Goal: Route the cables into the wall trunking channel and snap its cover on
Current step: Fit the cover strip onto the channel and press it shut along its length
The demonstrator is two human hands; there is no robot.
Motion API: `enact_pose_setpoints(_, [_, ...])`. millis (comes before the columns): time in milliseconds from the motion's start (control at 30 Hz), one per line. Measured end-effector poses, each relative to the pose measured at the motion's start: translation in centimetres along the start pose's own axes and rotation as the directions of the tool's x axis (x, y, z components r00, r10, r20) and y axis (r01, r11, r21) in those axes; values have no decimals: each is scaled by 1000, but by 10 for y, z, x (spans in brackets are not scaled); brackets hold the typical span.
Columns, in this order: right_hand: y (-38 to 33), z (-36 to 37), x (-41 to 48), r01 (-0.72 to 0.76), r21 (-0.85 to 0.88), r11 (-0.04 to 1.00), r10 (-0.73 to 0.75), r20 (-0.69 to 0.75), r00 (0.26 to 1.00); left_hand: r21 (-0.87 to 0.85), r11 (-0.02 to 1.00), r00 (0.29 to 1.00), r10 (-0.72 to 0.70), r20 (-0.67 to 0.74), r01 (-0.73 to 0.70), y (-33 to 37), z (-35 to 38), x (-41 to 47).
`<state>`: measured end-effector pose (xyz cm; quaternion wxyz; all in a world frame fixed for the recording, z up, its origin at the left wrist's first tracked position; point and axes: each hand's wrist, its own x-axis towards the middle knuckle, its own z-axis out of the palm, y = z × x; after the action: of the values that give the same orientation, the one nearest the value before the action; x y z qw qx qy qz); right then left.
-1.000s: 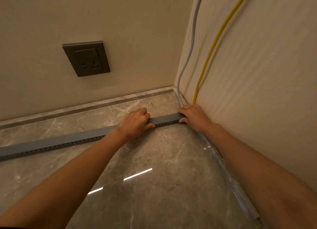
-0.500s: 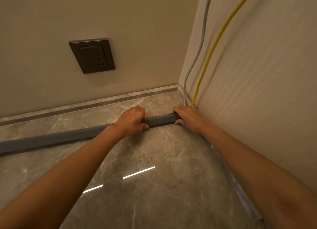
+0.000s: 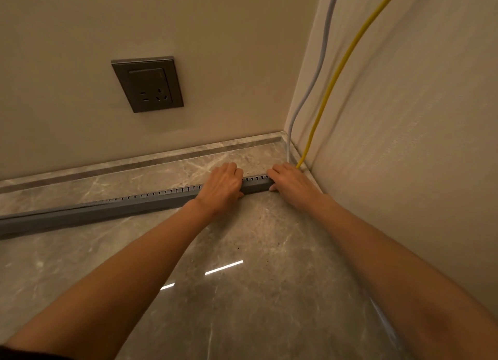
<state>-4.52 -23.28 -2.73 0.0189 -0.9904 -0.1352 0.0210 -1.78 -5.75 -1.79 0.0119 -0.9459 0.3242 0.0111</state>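
The trunking channel is a long grey strip lying on the marble floor. It runs from the left edge of the view to a point just short of the right wall. It lies well apart from the back wall and is not fixed to either wall. A row of small teeth or slots shows along its upper far edge. Whether a cover is fitted cannot be told.

Both hands are on its right-hand end. The left hand grips the channel from above, fingers curled over the far side and thumb against the near face. The right hand holds the very end, fingers wrapped over the top and thumb tip pressed on the near face. Each grip is closed round the channel.

2 cables hang down the right wall into the corner: a grey cable and, just beside it, a yellow cable. Both end on the floor directly behind the right hand, outside the channel.

A dark socket plate sits on the back wall above a marble skirting strip.
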Motion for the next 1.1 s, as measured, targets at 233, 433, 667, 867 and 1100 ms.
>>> enact_pose_setpoints(233, [-1,-4,-2,-79,86,993,80,-9,997,84,996,998,24,56,-29,10,0,6])
enact_pose_setpoints(433, [-2,-8,7,-76,85,993,68,92,993,41,999,999,32,15,-32,8,-1,3])
enact_pose_setpoints(667, [-3,-6,8,-110,145,983,100,75,992,-121,989,989,-69,128,85,11,-5,10])
enact_pose_setpoints(867, [-3,-9,10,-92,133,987,82,81,993,-97,994,994,-29,109,40,10,0,11])
enact_pose_setpoints(1100, [-2,-11,12,-94,129,987,82,100,992,-173,983,994,-43,97,60,5,2,10])
